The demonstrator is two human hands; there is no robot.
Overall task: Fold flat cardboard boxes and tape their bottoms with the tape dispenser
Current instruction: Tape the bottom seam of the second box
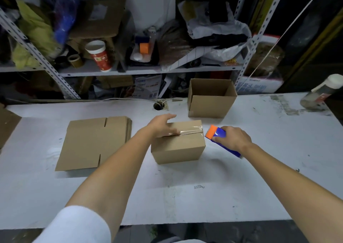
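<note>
The folded box (178, 147) sits mid-counter (241, 196), its taped seam running left to right. The left hand (161, 125) presses flat on its top, fingers extended. Just right of the box, the right hand (233, 138) grips the tape dispenser (216, 132), whose long axis slants and whose orange end points at the box.

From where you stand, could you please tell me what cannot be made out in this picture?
Head view only.
Taped box: seam's left end lies under the left hand.
Tape dispenser: its roll is covered by the right hand.
Open box: floor hidden by its front wall.
Flat stack: sheets too thin to count.
</note>
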